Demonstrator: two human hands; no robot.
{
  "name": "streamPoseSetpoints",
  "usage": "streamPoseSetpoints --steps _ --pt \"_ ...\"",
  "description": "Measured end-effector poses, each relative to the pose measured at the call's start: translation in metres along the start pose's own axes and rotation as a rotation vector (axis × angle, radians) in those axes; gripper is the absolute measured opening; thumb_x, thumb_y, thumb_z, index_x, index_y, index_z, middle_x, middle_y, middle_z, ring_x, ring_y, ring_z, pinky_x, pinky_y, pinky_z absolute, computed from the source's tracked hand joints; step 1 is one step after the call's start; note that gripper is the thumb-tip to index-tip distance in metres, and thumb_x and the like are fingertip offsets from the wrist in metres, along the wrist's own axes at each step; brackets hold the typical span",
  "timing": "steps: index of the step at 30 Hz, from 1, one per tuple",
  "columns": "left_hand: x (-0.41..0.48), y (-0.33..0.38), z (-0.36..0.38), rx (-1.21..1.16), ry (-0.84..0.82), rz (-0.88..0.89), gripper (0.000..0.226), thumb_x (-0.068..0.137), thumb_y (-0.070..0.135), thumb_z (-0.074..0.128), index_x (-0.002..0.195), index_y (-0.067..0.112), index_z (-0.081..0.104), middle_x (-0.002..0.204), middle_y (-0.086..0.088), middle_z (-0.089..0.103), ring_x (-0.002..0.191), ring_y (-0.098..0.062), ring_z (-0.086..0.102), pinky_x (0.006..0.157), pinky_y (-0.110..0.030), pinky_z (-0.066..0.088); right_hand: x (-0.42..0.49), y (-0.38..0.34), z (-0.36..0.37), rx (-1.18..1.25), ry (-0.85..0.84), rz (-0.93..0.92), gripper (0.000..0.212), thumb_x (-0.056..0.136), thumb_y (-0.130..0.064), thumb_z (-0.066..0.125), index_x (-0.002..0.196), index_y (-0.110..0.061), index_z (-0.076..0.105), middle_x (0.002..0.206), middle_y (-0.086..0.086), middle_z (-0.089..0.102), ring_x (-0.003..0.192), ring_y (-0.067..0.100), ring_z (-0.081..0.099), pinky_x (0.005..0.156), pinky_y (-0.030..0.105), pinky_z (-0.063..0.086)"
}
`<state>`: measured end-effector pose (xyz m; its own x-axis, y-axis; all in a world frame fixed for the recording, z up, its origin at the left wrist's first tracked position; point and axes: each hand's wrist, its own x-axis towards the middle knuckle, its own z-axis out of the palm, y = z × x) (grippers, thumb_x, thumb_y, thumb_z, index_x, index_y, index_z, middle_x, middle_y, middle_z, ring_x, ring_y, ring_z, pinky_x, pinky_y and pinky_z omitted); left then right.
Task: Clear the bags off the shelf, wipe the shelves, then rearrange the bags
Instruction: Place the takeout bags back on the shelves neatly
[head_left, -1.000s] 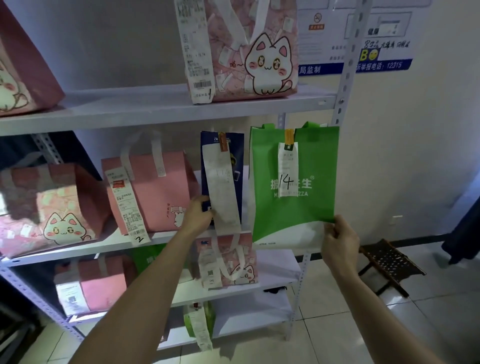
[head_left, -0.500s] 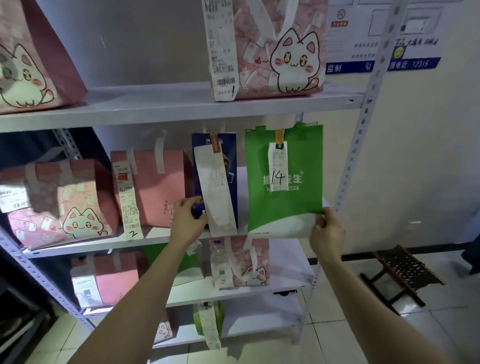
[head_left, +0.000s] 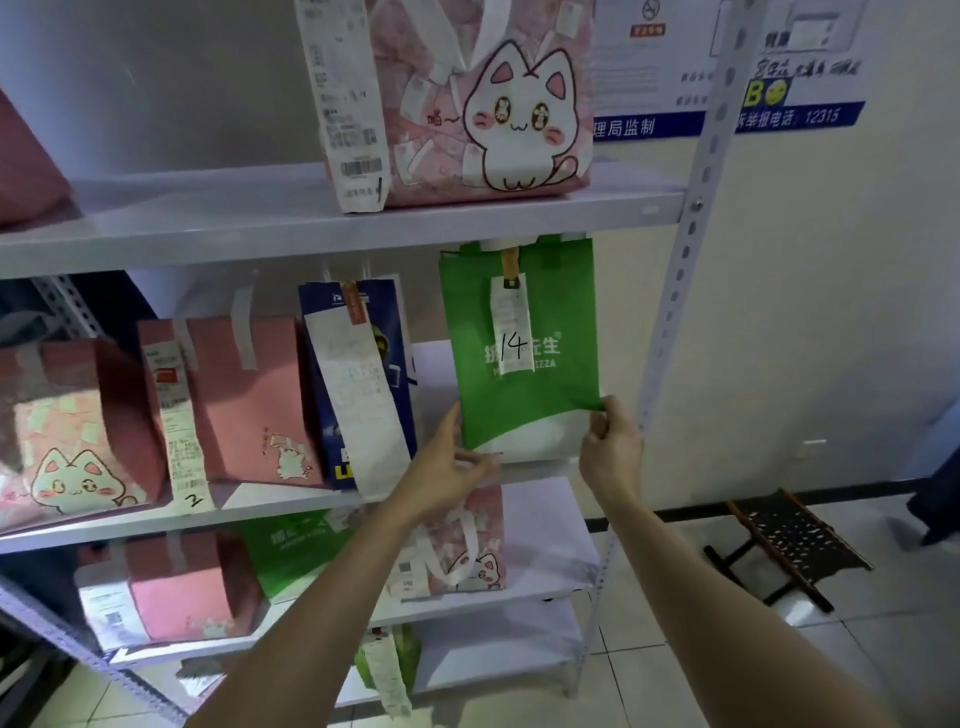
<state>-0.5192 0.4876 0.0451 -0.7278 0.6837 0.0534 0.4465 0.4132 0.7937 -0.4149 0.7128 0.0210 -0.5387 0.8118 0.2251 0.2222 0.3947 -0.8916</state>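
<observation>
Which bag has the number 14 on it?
The green bag held by the right hand; its white slip reads 14, while the pink bags' slips read 1 and 2.

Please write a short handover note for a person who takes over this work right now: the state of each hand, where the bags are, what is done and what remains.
Right hand: pinching the lower right corner of the green bag marked 14.
Left hand: open, at the green bag's lower left edge, not gripping.
Bags: the green bag stands at the right end of the middle shelf; the navy bag and pink bags stand to its left. A pink cat bag sits on the top shelf; more bags fill the lower shelves.
Done: cannot tell whether wiping is finished.
Left: seat the green bag, then check the rest of the arrangement.
</observation>
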Motion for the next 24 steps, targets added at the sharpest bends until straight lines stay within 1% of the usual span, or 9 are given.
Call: streamPoseSetpoints --steps 1,3,6,10,13,16,18,20,24 --pt "0.003 0.0 0.006 -0.01 0.008 -0.02 0.105 0.096 0.051 0.077 0.171 0.041 0.005 0.168 0.004 0.044 0.12 -0.003 0.066 0.105 -0.044 0.059 0.003 0.006 0.002 -0.026 -0.046 0.002 0.026 0.106 -0.008 0.037 0.103 -0.022 0.057 0.086 0.004 0.065 0.072 0.022 0.062 0.056 0.039 0.051" --pt "0.005 -0.001 0.017 -0.015 0.03 -0.084 0.106 0.095 0.047 0.079 0.172 0.035 0.007 0.158 0.005 0.054 0.125 -0.01 0.066 0.109 -0.047 0.057 0.007 0.018 0.005 -0.086 -0.142 0.005 0.02 0.105 -0.005 0.04 0.106 -0.016 0.056 0.087 0.005 0.064 0.076 0.024 0.062 0.06 0.04 0.05" --pt "0.006 -0.003 0.026 -0.014 0.069 -0.146 0.106 0.095 0.041 0.082 0.172 0.032 0.01 0.149 0.006 0.062 0.122 -0.013 0.069 0.108 -0.049 0.057 0.013 0.027 0.005 -0.099 -0.225 -0.005 0.016 0.105 -0.003 0.042 0.106 -0.014 0.054 0.088 -0.001 0.061 0.077 0.018 0.059 0.055 0.031 0.043" --pt "0.007 0.001 0.024 -0.011 0.11 -0.142 0.096 0.095 0.035 0.083 0.168 0.031 0.021 0.15 0.006 0.061 0.113 -0.007 0.07 0.1 -0.042 0.06 0.022 0.024 -0.003 -0.125 -0.308 -0.023 0.024 0.104 -0.005 0.044 0.122 -0.017 0.054 0.101 -0.005 0.061 0.083 0.006 0.057 0.057 0.023 0.043" --pt "0.006 0.005 0.024 -0.022 0.127 -0.149 0.095 0.094 0.033 0.084 0.168 0.031 0.024 0.147 0.004 0.063 0.118 -0.013 0.07 0.103 -0.048 0.061 0.029 0.019 -0.009 -0.196 -0.386 -0.05 0.032 0.103 -0.003 0.047 0.133 -0.014 0.051 0.11 -0.001 0.061 0.086 0.016 0.058 0.052 0.014 0.038" --pt "0.004 0.008 0.027 -0.022 0.131 -0.166 0.1 0.094 0.034 0.084 0.17 0.032 0.018 0.149 0.005 0.061 0.124 -0.014 0.068 0.104 -0.046 0.06 0.038 0.014 -0.012 -0.245 -0.472 -0.07 0.043 0.099 -0.002 0.05 0.14 -0.013 0.048 0.123 0.009 0.064 0.095 0.024 0.056 0.052 0.018 0.037" --pt "0.001 0.009 0.031 -0.014 0.136 -0.166 0.099 0.096 0.025 0.082 0.171 0.03 0.018 0.154 0.003 0.057 0.127 -0.014 0.066 0.102 -0.041 0.061 0.041 0.012 -0.014 -0.278 -0.552 -0.072 0.052 0.098 -0.005 0.058 0.146 -0.014 0.042 0.13 0.011 0.063 0.103 0.028 0.058 0.061 0.024 0.047" --pt "-0.001 0.011 0.033 -0.006 0.147 -0.175 0.095 0.097 0.015 0.079 0.171 0.027 0.02 0.159 0.0 0.053 0.13 -0.017 0.065 0.102 -0.041 0.061 0.041 0.012 -0.018 -0.298 -0.623 -0.055 0.063 0.097 -0.012 0.067 0.152 -0.014 0.037 0.135 0.013 0.061 0.116 0.033 0.061 0.082 0.038 0.055" --pt "-0.007 0.017 0.032 0.0 0.169 -0.172 0.091 0.099 0.015 0.078 0.169 0.025 0.022 0.159 0.003 0.05 0.128 -0.018 0.066 0.097 -0.036 0.062 0.037 0.015 -0.025 -0.237 -0.575 -0.043 0.07 0.096 -0.018 0.073 0.156 -0.011 0.036 0.146 0.013 0.056 0.128 0.034 0.058 0.103 0.046 0.054"
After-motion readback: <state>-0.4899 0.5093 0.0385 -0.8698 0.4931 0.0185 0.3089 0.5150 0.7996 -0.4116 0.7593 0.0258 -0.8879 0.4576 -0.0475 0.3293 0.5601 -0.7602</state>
